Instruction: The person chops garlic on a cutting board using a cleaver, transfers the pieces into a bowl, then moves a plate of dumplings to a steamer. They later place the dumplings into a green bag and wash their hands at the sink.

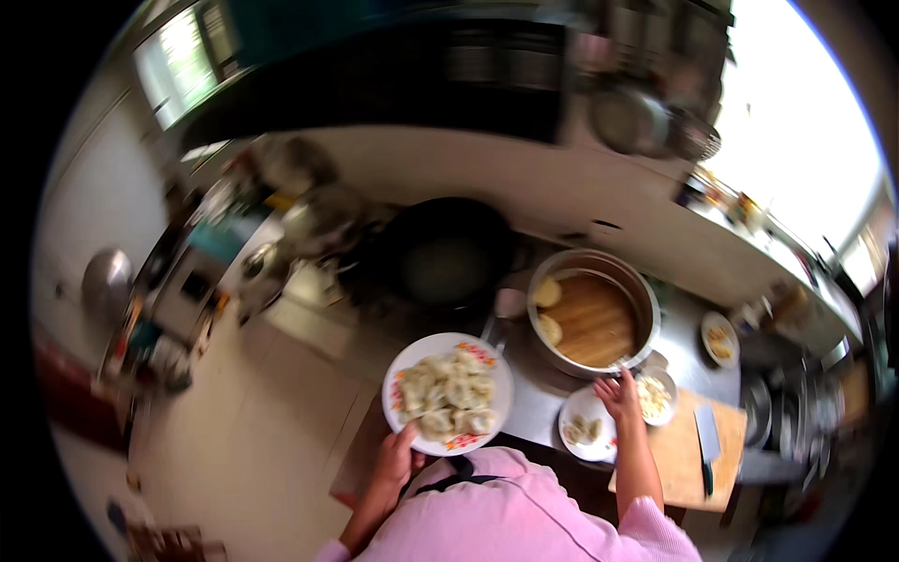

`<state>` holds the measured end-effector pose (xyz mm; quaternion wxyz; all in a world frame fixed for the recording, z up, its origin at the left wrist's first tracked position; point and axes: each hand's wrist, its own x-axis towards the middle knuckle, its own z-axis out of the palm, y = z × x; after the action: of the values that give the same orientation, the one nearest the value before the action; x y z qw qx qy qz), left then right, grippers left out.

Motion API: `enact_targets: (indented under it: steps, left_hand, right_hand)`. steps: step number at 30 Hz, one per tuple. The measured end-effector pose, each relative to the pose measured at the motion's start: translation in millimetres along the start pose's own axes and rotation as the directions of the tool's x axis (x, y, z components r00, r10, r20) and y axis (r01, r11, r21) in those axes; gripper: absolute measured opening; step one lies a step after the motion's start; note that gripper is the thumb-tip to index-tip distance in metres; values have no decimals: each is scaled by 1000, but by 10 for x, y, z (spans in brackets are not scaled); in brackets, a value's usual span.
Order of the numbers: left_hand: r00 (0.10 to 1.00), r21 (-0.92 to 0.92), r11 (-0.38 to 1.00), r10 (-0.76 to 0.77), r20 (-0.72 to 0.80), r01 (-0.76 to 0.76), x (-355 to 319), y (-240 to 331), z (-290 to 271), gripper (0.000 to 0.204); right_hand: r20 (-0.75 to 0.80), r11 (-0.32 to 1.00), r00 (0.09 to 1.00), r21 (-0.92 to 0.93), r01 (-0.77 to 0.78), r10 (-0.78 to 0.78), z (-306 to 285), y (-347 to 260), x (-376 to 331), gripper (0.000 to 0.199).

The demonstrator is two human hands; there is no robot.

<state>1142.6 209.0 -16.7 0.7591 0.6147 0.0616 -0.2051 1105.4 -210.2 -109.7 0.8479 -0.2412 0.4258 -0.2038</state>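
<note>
My left hand (401,456) grips the near left edge of a white plate (405,361) with red and orange patterns, held over the counter's front edge. Several dumplings (448,393) are heaped on it. My right hand (614,393) is open, its fingers apart by the near rim of a wide steel pot (654,323). The pot's inside looks brown, with two pale round pieces (548,309) at its left. Close to this hand are a small white plate (573,405) with a few pale pieces and a bowl (667,414) of chopped white bits.
A kitchen knife (707,436) lies on a wooden cutting board (670,454) at the right. A black wok (445,258) sits on the stove, left of the pot. Another small plate (719,358) of food is farther right. Blurred pots (323,220) stand at the far left.
</note>
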Motion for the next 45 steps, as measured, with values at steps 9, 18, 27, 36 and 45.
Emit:
enact_targets:
  steps: [9, 18, 27, 36, 45]
  left_hand:
    - [989, 125, 992, -11, 149, -7, 87, 20, -15, 38]
    - [987, 120, 991, 33, 155, -52, 30, 27, 17, 46]
    - [987, 105, 983, 154, -54, -148, -74, -166, -265, 59]
    - [990, -481, 871, 132, 45, -94, -86, 351, -860, 64]
    - [1000, -531, 847, 27, 9, -18, 1, 458, -1830, 61]
  right_hand:
    - [680, 848, 528, -503, -169, 508, 647, 582, -1240, 60]
    - [736, 859, 564, -505, 91, 373, 1207, 917, -1380, 65]
    - [736, 816, 455, -577, 34, 501, 1600, 1226, -1494, 65]
    - [711, 774, 402, -633, 8, 577, 2041, 1824, -1725, 64]
    - [713, 646, 444, -692, 322, 543, 2228, 2616, -1815, 55]
